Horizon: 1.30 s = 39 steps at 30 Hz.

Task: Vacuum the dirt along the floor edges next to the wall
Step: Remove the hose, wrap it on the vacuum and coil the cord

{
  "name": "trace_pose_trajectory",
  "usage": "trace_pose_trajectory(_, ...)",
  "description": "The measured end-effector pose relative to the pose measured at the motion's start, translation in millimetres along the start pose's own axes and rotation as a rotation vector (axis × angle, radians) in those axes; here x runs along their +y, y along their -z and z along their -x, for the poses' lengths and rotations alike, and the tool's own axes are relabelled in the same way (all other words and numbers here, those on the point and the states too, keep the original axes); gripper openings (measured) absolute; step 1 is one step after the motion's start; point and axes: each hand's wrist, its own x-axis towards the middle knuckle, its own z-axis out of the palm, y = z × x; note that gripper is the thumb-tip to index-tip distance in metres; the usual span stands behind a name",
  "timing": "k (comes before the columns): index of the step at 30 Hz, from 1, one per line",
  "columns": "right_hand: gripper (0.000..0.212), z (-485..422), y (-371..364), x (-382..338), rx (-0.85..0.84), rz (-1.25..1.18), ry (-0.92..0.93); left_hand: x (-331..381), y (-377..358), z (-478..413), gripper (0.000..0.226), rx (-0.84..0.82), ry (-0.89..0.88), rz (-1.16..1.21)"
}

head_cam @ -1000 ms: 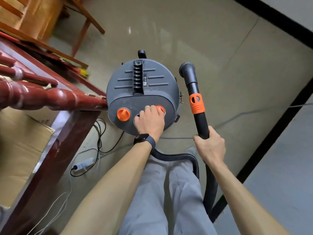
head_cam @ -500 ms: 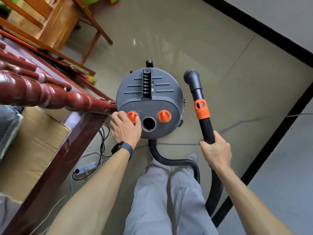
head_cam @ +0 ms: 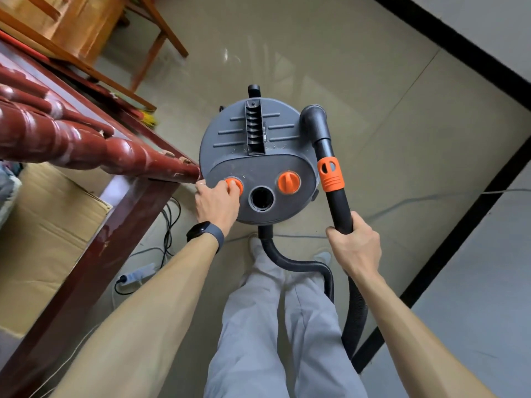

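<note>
- Vacuum cleaner (head_cam: pixel 258 156): the grey drum stood on the tiled floor (head_cam: pixel 388 139), touching the corner of the red wooden table (head_cam: pixel 86 147) and well apart from the black floor stripe (head_cam: pixel 459 234) at right.
- Left hand (head_cam: pixel 217 203): I had its fingers curled round the left orange knob (head_cam: pixel 236 183) on the drum top; a dark wristband (head_cam: pixel 205 232) circled the wrist.
- Right hand (head_cam: pixel 355 248): I kept it wrapped around the black wand (head_cam: pixel 340 202), below the orange collar (head_cam: pixel 330 173); the wand's bent end lay just beside the drum.
- Hose (head_cam: pixel 298 264): it left the drum's near side and curved past the grey trouser legs (head_cam: pixel 275 326).
- Right orange knob (head_cam: pixel 288 182) and round port (head_cam: pixel 261 199): both uncovered, between the hands.
- Power strip (head_cam: pixel 138 275): on the floor by the table leg, with cables.
</note>
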Motion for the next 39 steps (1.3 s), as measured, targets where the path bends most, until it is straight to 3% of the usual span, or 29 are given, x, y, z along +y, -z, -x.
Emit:
trace_pose_trajectory(14, 0.022, -14, 61, -6, 0.142, -0.078, 0.015, 55, -25, 25, 0.043, -0.055, 0.117, -0.026)
trace_pose_trajectory(21, 0.022, 8, 113, -11, 0.151, -0.107, 0.075, 57, -8, 34, 0.047, -0.373, 0.188, 0.049)
trace_pose_trajectory(24, 0.020, 18, 158, -30, 0.204, -0.198, 0.093, 86, 12, 81, 0.044, -0.391, 0.005, 0.155)
trace_pose_trajectory(28, 0.012, 30, 235, -80, 0.273, -0.430, 0.167, 162, 46, 156, 0.063, -0.906, -0.328, 0.319)
trace_pose_trajectory(30, 0.013, 36, 275, -113, 0.302, -0.589, 0.216, 198, 65, 187, 0.071, -1.051, -0.467, 0.343)
trace_pose_trajectory(32, 0.014, 39, 309, -143, 0.308, -0.729, 0.247, 222, 84, 204, 0.069, -1.003, -0.527, 0.415)
trace_pose_trajectory(35, 0.017, 39, 343, -174, 0.278, -0.913, 0.246, 231, 118, 202, 0.051, -0.775, -0.567, 0.455)
trace_pose_trajectory(39, 0.025, 38, 359, -202, 0.179, -1.242, 0.137, 216, 149, 195, 0.054, -0.793, -0.588, 0.472)
